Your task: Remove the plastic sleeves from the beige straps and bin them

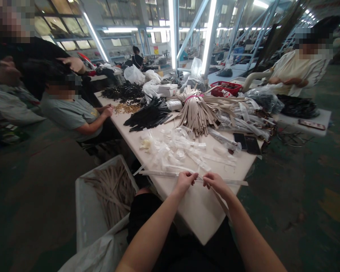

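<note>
Close together above the near end of the table are my left hand (pixel 187 181) and my right hand (pixel 215 183), both with fingers pinched. Between the fingertips runs a thin beige strap, and one length of the beige strap (pixel 221 203) hangs below my right hand toward my lap. A long pale plastic sleeve (pixel 237 183) stretches across the table under both hands; whether the fingers also touch it is unclear. Just beyond lies a loose heap of clear plastic sleeves (pixel 172 149).
A big beige strap bundle (pixel 198 113) and black straps (pixel 149 113) lie farther back. Two phones (pixel 246 142) rest near the right edge. A white bin (pixel 82 204) of straps stands at left. Co-workers sit left (pixel 73 113) and right (pixel 297 71); another person stands behind left.
</note>
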Motion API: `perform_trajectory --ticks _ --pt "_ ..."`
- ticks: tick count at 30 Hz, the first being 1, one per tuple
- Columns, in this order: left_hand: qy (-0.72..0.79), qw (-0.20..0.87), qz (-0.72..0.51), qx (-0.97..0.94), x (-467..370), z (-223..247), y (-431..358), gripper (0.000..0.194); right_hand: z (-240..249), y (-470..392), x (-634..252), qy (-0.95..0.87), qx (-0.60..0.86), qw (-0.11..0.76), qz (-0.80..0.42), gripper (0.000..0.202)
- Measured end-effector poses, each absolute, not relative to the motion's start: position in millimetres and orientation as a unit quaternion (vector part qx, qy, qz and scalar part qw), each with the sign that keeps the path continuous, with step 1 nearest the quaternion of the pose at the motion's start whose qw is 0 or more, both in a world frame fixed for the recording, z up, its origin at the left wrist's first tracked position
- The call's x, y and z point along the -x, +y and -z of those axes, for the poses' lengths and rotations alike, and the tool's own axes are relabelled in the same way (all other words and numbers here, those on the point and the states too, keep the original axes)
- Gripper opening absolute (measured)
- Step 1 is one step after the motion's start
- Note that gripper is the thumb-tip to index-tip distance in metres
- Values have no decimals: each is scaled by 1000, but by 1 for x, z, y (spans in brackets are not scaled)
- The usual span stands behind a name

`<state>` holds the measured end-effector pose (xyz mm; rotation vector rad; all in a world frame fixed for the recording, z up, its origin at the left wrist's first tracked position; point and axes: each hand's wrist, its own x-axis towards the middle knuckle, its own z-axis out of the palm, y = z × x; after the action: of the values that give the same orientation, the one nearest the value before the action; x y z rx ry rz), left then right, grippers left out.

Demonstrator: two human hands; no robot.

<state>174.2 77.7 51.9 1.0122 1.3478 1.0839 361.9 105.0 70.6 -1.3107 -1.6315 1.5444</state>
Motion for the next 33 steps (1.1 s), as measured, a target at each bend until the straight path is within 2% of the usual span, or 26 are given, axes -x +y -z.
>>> perform_trajectory --ticks 6,11,17,23,29,33 --pt "556 562 -433 -433 -182 -50 75 48 -66 111 -364 -605 485 283 -564 34" --pt "572 538 -478 -393 -181 -54 74 48 -72 113 -374 -585 459 234 -627 42" --pt "532 596 -453 -396 -189 -43 75 49 -78 122 -363 -597 467 260 -599 35" --pt "550 551 -525 -344 -171 -44 87 46 -86 123 -390 -580 476 177 -637 38" --pt "530 587 -471 -390 -186 -38 85 47 -84 134 -380 -626 450 212 -601 37" --pt "553 556 -504 -363 -184 -42 91 48 -84 142 -388 -624 464 200 -597 37"
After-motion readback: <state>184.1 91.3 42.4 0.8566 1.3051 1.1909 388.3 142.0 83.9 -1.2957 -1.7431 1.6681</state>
